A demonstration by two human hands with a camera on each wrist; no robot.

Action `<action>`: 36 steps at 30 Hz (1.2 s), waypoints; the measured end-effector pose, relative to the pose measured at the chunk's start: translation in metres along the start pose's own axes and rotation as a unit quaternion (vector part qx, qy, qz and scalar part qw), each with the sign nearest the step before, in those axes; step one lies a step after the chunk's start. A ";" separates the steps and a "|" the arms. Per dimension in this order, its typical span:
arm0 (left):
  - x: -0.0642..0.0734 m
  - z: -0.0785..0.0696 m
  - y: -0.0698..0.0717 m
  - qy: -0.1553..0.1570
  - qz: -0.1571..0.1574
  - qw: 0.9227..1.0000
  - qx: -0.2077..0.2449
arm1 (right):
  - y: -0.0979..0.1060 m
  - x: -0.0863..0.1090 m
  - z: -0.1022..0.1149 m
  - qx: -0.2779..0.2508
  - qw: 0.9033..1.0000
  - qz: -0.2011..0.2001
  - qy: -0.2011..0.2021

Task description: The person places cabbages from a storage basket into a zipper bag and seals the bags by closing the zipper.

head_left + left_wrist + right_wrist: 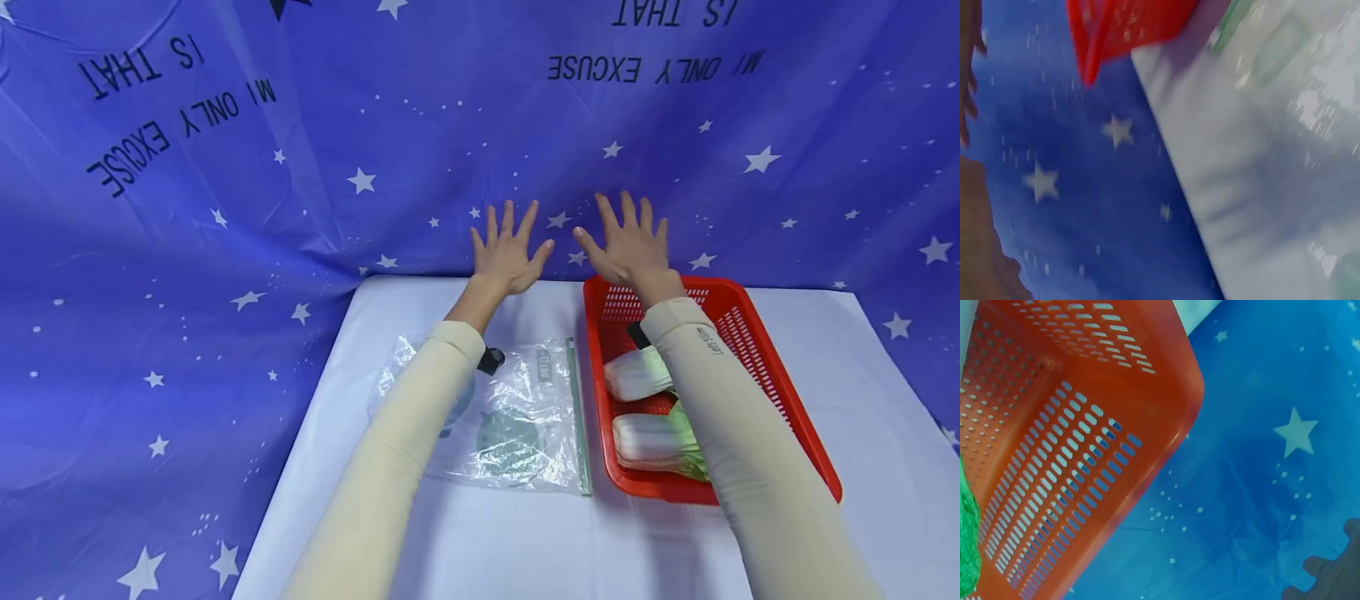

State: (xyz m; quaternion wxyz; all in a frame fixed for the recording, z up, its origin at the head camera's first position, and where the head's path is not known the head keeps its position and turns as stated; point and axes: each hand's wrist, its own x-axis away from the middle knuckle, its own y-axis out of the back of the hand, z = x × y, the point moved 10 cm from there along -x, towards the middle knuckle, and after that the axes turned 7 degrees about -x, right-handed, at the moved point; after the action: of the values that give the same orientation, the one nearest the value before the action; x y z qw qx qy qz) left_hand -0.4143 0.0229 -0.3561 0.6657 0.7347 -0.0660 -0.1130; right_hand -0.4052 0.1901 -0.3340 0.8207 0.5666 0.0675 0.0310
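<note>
Both hands are held out past the table's far edge with fingers spread, holding nothing. My left hand (504,257) is above the far edge, beyond a clear zip bag (510,442) with green print that lies flat on the table. The right hand (628,248) reaches over the far end of a red plastic basket (780,392). Inside the basket lie two pale-stemmed leafy vegetables (648,437), their leaf ends partly hidden under my right sleeve. In the right wrist view, fingertips (1317,565) show at the lower right, away from the basket wall (1141,400).
A white cloth covers the table (510,542). Behind and to the left hangs a blue curtain (420,108) with white stars and black lettering. The bag's green zip strip (577,417) runs close beside the basket's left rim. Dark wrist cameras (491,360) sit at the cuffs.
</note>
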 end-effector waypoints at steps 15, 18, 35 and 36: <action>0.099 -0.055 -0.102 -0.010 0.065 0.995 0.070 | -0.011 0.065 0.020 -0.041 0.994 -0.018 0.100; 0.114 -0.064 -0.128 -0.010 0.084 0.995 0.052 | -0.011 0.076 0.019 -0.056 0.993 -0.019 0.102; 0.144 -0.052 -0.157 0.009 0.089 0.994 0.062 | -0.031 0.128 0.030 -0.089 0.987 -0.035 0.132; 0.146 -0.049 -0.157 0.009 0.088 0.993 0.075 | -0.033 0.132 0.030 -0.092 0.986 -0.035 0.134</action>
State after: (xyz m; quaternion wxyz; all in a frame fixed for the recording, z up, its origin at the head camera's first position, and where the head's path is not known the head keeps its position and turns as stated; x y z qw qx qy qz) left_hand -0.2696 0.0503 -0.5187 0.6168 0.7747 -0.1329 -0.0420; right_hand -0.2707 0.1673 -0.3639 0.8533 0.4769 0.1937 0.0836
